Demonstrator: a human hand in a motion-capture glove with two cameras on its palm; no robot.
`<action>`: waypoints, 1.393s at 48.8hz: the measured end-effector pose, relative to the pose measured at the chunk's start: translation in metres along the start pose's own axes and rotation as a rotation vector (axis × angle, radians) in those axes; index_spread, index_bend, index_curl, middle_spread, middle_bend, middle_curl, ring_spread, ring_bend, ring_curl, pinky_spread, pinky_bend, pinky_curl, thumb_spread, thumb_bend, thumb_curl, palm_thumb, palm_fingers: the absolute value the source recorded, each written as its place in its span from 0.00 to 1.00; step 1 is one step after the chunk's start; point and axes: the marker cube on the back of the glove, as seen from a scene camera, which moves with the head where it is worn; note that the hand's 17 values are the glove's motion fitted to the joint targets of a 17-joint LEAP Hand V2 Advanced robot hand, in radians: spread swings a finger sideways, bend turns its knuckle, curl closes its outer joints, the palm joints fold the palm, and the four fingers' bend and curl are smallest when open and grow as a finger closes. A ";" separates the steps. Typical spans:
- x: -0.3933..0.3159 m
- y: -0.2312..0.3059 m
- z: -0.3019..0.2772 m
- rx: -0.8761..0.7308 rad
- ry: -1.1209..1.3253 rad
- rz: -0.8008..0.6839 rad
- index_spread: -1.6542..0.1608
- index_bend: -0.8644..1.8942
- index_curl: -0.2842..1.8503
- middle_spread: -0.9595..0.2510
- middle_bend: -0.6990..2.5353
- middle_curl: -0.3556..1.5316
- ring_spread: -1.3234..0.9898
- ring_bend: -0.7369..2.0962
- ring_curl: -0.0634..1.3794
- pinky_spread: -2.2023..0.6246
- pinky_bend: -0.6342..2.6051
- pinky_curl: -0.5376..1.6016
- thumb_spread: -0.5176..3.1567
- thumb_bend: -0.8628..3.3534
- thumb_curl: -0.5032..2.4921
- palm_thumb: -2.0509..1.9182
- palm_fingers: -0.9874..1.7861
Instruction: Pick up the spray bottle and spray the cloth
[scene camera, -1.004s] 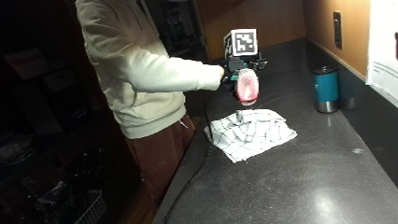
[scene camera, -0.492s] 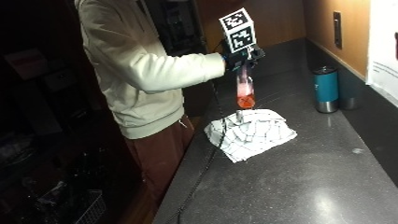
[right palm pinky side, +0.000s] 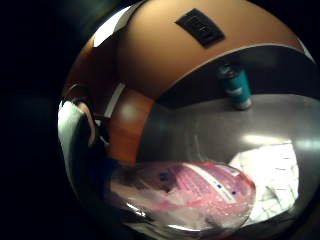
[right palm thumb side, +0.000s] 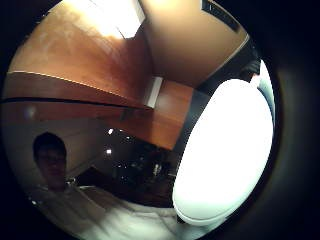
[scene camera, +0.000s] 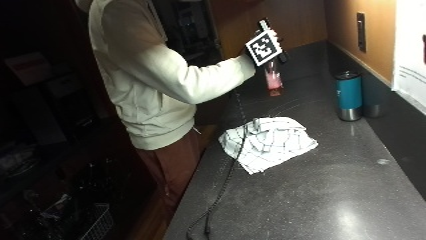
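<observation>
The person stands at the side of the counter, the body turned toward it. The right arm (scene camera: 193, 82), in a light long sleeve, is stretched forward and upward, with the elbow a little bent and the forearm rising toward the wrist. The gloved right hand (scene camera: 266, 47) is raised about to shoulder height, above the counter. Its fingers are curled around the upper part of the spray bottle (scene camera: 273, 77), which hangs down below the hand. The other hand of the person cannot be seen.
</observation>
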 end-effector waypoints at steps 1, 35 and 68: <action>0.002 0.000 0.005 -0.007 -0.012 -0.003 0.79 0.38 0.38 0.67 0.41 0.47 0.50 0.52 0.38 0.70 0.34 0.44 0.19 0.19 0.41 0.75 0.85; 0.123 -0.044 0.213 0.126 -0.036 0.019 0.80 0.37 0.36 0.69 0.41 0.47 0.51 0.53 0.38 0.71 0.35 0.45 0.24 0.20 0.40 0.76 0.82; 0.159 -0.035 0.252 -0.135 0.022 0.111 0.77 0.34 0.33 0.72 0.31 0.41 0.52 0.46 0.35 0.75 0.35 0.46 0.33 0.19 0.37 0.73 0.58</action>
